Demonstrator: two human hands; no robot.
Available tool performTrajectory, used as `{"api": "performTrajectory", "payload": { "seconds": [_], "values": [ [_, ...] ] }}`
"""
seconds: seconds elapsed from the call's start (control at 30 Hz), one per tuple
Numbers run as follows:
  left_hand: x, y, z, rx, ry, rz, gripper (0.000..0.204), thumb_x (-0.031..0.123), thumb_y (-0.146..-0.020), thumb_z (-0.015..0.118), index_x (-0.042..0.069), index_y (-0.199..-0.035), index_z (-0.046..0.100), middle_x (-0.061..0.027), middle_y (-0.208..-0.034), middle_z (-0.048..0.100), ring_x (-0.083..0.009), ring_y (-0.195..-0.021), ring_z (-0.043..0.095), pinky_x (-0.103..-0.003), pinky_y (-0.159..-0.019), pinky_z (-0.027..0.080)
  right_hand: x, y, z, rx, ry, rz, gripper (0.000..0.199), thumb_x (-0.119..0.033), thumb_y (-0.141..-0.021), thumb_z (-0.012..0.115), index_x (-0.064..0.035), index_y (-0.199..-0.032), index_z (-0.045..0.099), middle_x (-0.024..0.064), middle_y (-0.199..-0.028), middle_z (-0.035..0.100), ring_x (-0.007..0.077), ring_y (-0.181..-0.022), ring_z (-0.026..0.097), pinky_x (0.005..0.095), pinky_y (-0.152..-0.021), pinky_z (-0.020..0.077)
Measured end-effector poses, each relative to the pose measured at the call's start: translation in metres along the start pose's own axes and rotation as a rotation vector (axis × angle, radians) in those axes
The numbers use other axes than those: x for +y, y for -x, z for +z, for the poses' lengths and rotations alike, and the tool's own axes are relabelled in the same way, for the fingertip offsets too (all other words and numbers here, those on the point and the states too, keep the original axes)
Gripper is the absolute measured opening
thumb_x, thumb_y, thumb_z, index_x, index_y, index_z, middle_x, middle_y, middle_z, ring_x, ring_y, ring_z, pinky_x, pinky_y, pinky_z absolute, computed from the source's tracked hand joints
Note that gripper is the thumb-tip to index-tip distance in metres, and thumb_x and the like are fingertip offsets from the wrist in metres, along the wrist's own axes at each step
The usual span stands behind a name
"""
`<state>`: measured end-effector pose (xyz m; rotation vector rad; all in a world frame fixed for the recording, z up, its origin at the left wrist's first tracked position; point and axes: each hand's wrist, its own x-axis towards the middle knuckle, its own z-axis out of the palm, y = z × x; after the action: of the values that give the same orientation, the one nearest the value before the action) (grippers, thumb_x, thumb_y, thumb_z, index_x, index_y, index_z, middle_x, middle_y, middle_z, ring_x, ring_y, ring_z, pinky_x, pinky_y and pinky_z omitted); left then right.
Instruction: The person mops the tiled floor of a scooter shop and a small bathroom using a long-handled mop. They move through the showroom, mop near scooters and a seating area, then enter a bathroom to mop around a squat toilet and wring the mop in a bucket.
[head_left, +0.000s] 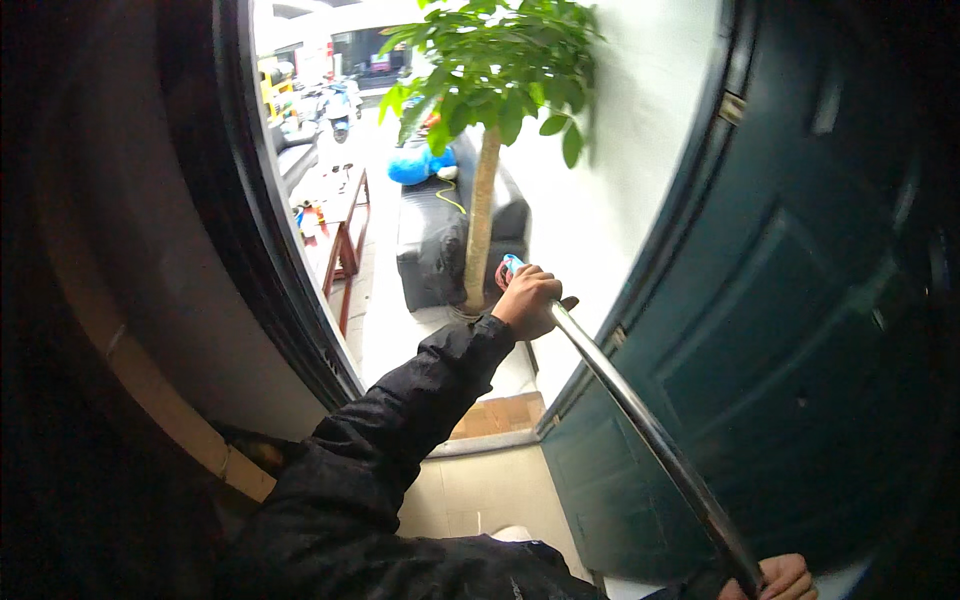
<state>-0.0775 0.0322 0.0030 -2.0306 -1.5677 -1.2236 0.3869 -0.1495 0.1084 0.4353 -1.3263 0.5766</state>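
Observation:
A long, shiny metal pole (640,415) slants from the doorway down to the lower right. My left hand (530,302) is wrapped round its upper part, just below a blue end piece (512,262) with something reddish beside it. Lower down, my right hand (785,578) grips the same pole near the bottom edge of the picture. Whatever is at the pole's lower end lies out of view, so I cannot make out what kind of tool it is. Both arms wear black sleeves.
A dark green door (760,330) stands swung inward at the right, close to the pole. Past the threshold (485,441) are a potted tree (482,215), a black sofa (425,250) with a blue bag (415,166), and a reddish-brown table (345,245). A dark door frame (255,190) borders the left.

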Motion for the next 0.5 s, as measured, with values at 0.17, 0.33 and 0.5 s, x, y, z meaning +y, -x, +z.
{"api": "performTrajectory", "payload": {
  "seconds": [0.17,0.33,0.5],
  "values": [
    [-0.084,-0.002,-0.007,0.06,0.04,0.101,0.031,0.029,-0.087,0.075,0.012,-0.065,0.062,-0.0062,-0.069,0.061,-0.0253,-0.073,0.058,-0.039,-0.072,0.045,0.179,0.044,0.066,-0.303,-0.085,0.157,0.033,-0.047,-0.1,0.053,-0.0146,-0.094,0.054,0.0001,-0.085,0.063,0.0154,-0.069,0.059,0.0355,-0.077,0.0521],
    [-0.139,-0.037,-0.026,-0.045,-0.029,-0.034,0.033,0.023,-0.088,0.075,0.01,-0.063,0.058,-0.0024,-0.072,0.059,-0.0242,-0.077,0.055,-0.038,-0.079,0.044,0.369,0.036,0.112,-0.994,-0.06,-0.301,0.021,-0.025,-0.091,0.073,-0.0068,-0.097,0.065,0.0102,-0.095,0.071,0.0221,-0.077,0.067,0.0436,-0.077,0.0565],
    [-0.217,-0.107,-0.055,0.139,-0.027,-0.011,0.035,0.02,-0.086,0.076,0.007,-0.064,0.052,-0.0083,-0.069,0.052,-0.0267,-0.073,0.051,-0.04,-0.072,0.043,0.507,0.011,0.156,-0.784,-0.498,0.101,0.022,-0.024,-0.087,0.075,-0.0052,-0.097,0.071,0.01,-0.078,0.069,0.0261,-0.072,0.069,0.0419,-0.069,0.0561]
  ]
}}
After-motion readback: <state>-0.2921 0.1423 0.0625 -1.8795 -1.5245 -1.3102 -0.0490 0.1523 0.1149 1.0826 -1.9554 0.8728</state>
